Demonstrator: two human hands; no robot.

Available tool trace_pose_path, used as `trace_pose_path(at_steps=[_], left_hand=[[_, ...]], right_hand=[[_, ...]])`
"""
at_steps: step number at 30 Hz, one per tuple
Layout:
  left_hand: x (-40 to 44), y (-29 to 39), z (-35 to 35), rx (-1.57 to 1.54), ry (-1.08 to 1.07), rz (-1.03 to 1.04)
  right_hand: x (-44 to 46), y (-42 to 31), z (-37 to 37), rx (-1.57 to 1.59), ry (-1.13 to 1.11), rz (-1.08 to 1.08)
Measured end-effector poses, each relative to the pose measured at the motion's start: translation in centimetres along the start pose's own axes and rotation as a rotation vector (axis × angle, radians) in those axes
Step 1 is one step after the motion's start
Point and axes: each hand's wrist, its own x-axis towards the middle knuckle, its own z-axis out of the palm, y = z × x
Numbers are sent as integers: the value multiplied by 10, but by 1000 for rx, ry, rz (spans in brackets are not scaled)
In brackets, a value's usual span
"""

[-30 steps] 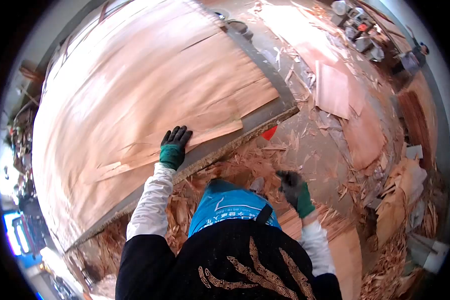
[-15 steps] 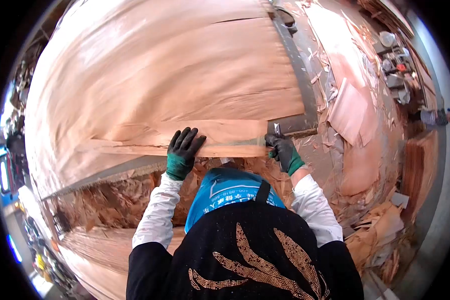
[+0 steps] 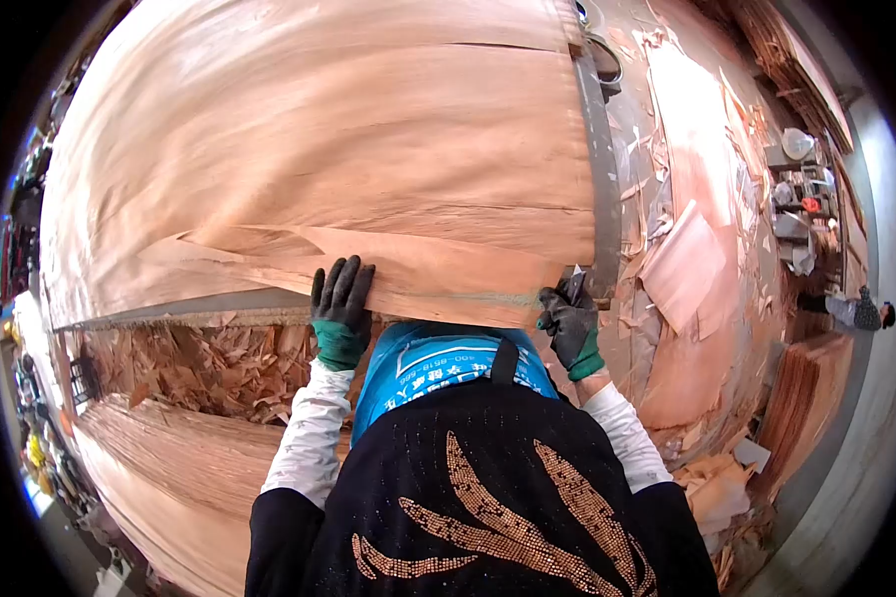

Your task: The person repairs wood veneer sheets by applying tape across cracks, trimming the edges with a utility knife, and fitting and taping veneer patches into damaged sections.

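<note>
A large, thin, tan wood veneer sheet covers the work table, with a dark split near its top right. Along its near edge lies a narrower veneer strip with a greenish streak towards its right end. My left hand, in a black and green glove, rests flat on the strip's near edge, fingers stretched out. At the strip's right end, my right hand, gloved alike, is closed around what looks like a utility knife. Only its metallic tip shows above the fingers.
Veneer scraps fill the space below the table's near edge. A veneer stack lies at lower left. Loose veneer pieces litter the floor at right, near another stack. A person is at far right.
The strip and my right hand have shifted right, so the strip's end now lies close to the large sheet's right edge. My left hand stays flat on the strip. The view has shifted slightly.
</note>
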Motion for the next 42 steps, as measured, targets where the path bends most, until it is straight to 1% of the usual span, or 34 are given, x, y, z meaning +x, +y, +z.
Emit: trace_pose_path(at_steps=[3, 6, 9, 10, 13, 14, 15, 16, 18, 19, 20, 21, 23, 24, 27, 28, 30, 32, 33, 34, 35, 37, 39, 40, 41, 42], left_hand=[[6, 21, 7, 26, 17, -85], [10, 45, 16, 30, -7, -114], [17, 59, 31, 43, -42, -133], [20, 65, 33, 40, -34, -141], [31, 81, 38, 15, -29, -181], [33, 83, 46, 37, -30, -195], [34, 84, 52, 59, -31, -210], [39, 91, 51, 92, -123, -266], [45, 105, 51, 81, -146, -337], [47, 112, 49, 74, -157, -374], [50, 118, 42, 44, -233, -412], [50, 121, 37, -27, -240, -440], [46, 123, 29, -171, -252, -498], [45, 120, 28, -254, -205, -513], [41, 116, 41, -223, -8, -626], [46, 119, 45, -172, 23, -661], [53, 121, 61, 3, 65, -630], [51, 118, 84, 117, 84, -607], [51, 117, 89, 149, 85, -603], [51, 116, 92, 181, 87, -599], [53, 120, 93, 214, 88, -596], [57, 123, 94, 242, 97, -581], [61, 120, 90, 272, 112, -571], [63, 114, 92, 286, 124, -556], [68, 111, 91, 291, 115, -568], [72, 106, 91, 296, 105, -569]], right_hand=[[14, -2, -33, -103, -63, -12], [19, 4, -59, -261, -125, -124], [38, 25, -78, -208, -91, -270], [44, 25, -82, -62, -113, -229], [80, 8, -99, -47, -188, -153], [91, 5, -100, 153, -195, -75], [104, 1, -100, 106, -188, -52], [116, -6, -100, 58, -179, -32], [132, -15, -97, -28, -156, 8], [137, -16, -96, -8, -161, 40], [142, -15, -95, 10, -166, 72], [147, -13, -94, 28, -170, 105], [153, -2, -97, 179, -221, 83], [154, 3, -100, 256, -244, 75], [147, -7, -106, 5, -339, 18], [146, -7, -110, -79, -366, 45], [146, 34, -114, 154, -445, -20], [126, 28, -116, 89, -557, -163], [108, 3, -112, -99, -632, -269], [107, 2, -110, -214, -628, -440], [114, 13, -116, -107, -563, -358], [142, 60, -122, 113, -451, -193], [163, 54, -113, 25, -370, -156], [156, 11, -103, 33, -336, -29], [153, -15, -92, 38, -300, 97], [160, -15, -86, -31, -290, 61]])
